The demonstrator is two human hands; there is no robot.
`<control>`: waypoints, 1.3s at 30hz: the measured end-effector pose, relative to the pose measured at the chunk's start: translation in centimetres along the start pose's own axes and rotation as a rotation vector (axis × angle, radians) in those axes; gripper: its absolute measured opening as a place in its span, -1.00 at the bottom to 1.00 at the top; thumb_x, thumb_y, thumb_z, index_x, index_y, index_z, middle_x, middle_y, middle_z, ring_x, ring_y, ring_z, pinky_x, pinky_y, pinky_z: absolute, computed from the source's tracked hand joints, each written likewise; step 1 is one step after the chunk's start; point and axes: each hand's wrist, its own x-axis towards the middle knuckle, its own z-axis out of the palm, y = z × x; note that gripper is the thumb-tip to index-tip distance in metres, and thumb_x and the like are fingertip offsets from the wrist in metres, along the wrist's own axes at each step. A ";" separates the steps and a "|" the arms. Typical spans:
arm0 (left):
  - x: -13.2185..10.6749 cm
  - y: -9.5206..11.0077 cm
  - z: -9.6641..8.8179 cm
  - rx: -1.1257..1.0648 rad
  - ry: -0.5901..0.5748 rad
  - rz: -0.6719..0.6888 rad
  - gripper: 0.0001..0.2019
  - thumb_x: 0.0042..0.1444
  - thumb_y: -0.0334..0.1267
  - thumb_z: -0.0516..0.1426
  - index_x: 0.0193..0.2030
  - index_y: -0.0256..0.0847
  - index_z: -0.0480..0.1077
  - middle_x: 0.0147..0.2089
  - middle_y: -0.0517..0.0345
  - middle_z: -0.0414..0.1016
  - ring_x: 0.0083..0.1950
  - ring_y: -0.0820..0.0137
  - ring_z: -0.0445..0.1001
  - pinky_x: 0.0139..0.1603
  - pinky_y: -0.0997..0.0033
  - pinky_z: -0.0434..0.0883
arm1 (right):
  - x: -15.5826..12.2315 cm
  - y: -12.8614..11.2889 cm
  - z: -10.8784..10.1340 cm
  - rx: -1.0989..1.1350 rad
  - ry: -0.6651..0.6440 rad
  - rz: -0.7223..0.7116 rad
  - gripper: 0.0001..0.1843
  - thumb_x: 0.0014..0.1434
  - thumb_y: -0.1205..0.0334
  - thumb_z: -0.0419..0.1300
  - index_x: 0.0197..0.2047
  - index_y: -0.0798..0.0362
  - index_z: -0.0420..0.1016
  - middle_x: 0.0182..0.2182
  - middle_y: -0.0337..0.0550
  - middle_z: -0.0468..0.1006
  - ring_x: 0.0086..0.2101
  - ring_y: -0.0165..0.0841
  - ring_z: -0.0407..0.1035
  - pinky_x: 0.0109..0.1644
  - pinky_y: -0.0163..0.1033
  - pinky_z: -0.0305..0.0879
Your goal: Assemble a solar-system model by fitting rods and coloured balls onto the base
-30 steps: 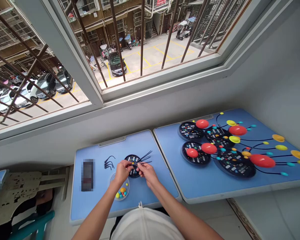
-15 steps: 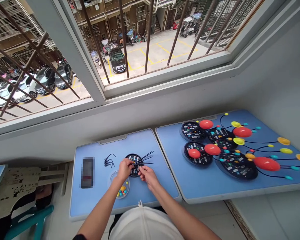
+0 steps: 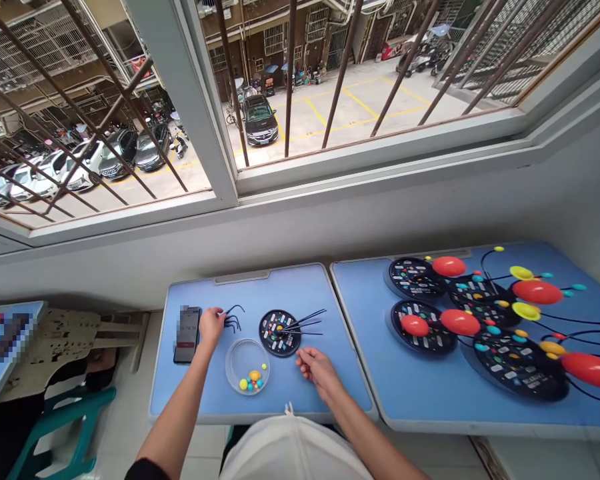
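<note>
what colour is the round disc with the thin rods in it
The disc is black with multicoloured markings, clearest in the head view.

Two blue tables stand side by side. On the left table (image 3: 290, 287), a phone (image 3: 187, 335) lies at nine o'clock (its screen is blurred, so I cannot read it), and bent black wires (image 3: 233, 319) lie at eleven o'clock. At three o'clock is a black disc (image 3: 279, 333) with thin black sticks (image 3: 307, 321) on it, and at six o'clock a clear dish (image 3: 247, 367) holds small colored balls (image 3: 250, 383). The right table (image 3: 365, 347) carries four black discs (image 3: 415, 278) with red domes (image 3: 449, 266) and yellow caps (image 3: 526, 311).
</note>
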 end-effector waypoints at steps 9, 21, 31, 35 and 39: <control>1.5 1.5 -0.7 -0.101 -0.118 -0.053 -0.89 -0.09 -0.45 0.11 -0.46 -0.28 0.47 -0.40 0.02 0.52 -0.25 0.30 0.45 -0.30 0.47 0.27 | -1.0 -0.2 0.2 -0.040 -0.045 -0.049 -0.67 -0.26 0.03 0.28 -0.56 0.09 0.31 -0.70 -0.31 0.36 -0.70 -0.57 0.12 -0.64 -0.43 0.00; -13.6 6.8 3.4 -0.659 -0.626 0.133 -0.84 -0.14 -0.26 0.14 -0.46 -0.32 0.46 -0.57 0.19 0.42 -0.56 0.52 0.29 -0.52 0.56 0.24 | -4.3 -2.1 1.9 -0.123 -0.256 -0.223 -0.59 -0.21 -0.09 0.29 -0.49 0.09 0.34 -0.69 -0.34 0.33 -0.67 -0.52 0.14 -0.59 -0.38 0.04; -11.6 7.4 3.7 -0.694 -0.216 0.238 -0.92 -0.14 -0.40 0.13 -0.43 -0.28 0.43 -0.46 0.18 0.40 -0.44 0.49 0.33 -0.37 0.50 0.29 | -3.8 -2.4 1.9 -0.084 -0.184 -0.267 -0.57 -0.16 -0.11 0.23 -0.37 0.08 0.35 -0.63 -0.28 0.41 -0.67 -0.51 0.16 -0.60 -0.38 0.02; -10.1 8.5 3.2 -0.488 -0.085 0.337 -0.88 -0.09 -0.46 0.11 -0.38 -0.28 0.44 -0.44 0.19 0.35 -0.44 0.50 0.31 -0.36 0.49 0.29 | -3.7 -1.8 1.0 -0.076 -0.127 -0.254 -0.60 -0.15 -0.12 0.21 -0.47 0.08 0.35 -0.67 -0.29 0.38 -0.69 -0.52 0.14 -0.62 -0.39 0.00; -9.3 9.2 3.9 -0.431 -0.093 0.378 -0.85 -0.09 -0.51 0.10 -0.40 -0.25 0.44 -0.44 0.21 0.36 -0.40 0.48 0.33 -0.31 0.47 0.29 | -3.7 -1.5 0.4 -0.066 -0.100 -0.245 -0.63 -0.17 -0.09 0.20 -0.50 0.07 0.34 -0.68 -0.30 0.36 -0.70 -0.52 0.13 -0.63 -0.39 -0.02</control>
